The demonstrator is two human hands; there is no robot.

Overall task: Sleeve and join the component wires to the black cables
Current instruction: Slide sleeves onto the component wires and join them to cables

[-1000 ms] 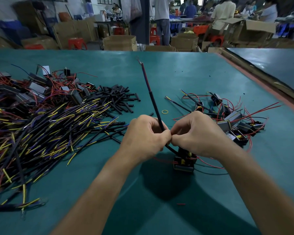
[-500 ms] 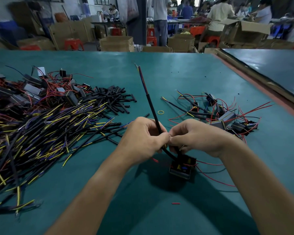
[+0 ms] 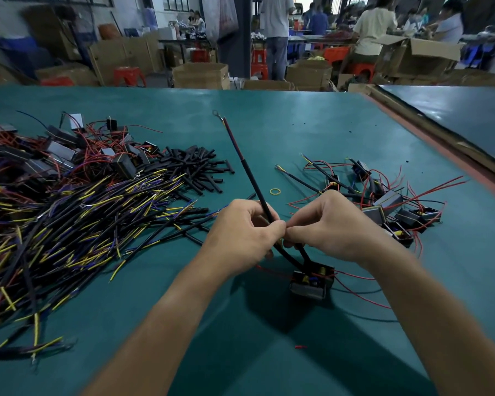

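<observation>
My left hand (image 3: 242, 238) and my right hand (image 3: 330, 224) meet fingertip to fingertip above the green table (image 3: 297, 132). Between them they pinch thin wire ends, mostly hidden by the fingers. A long black cable (image 3: 250, 178) rises from my left hand toward the far side, with a red lead and a ring terminal at its tip. Below the hands hangs a small black component (image 3: 312, 281), joined to them by two black sleeved leads. Thin red wires trail from it to the right.
A big heap of black cables with yellow and purple ends (image 3: 69, 224) covers the left. Short black sleeve pieces (image 3: 195, 164) lie behind it. More components with red wires (image 3: 383, 201) sit at right. A yellow rubber band (image 3: 275, 191) lies nearby. People and cardboard boxes stand beyond the table.
Both hands stay together and work the wire ends; the long cable and the component have shifted only slightly between frames.
</observation>
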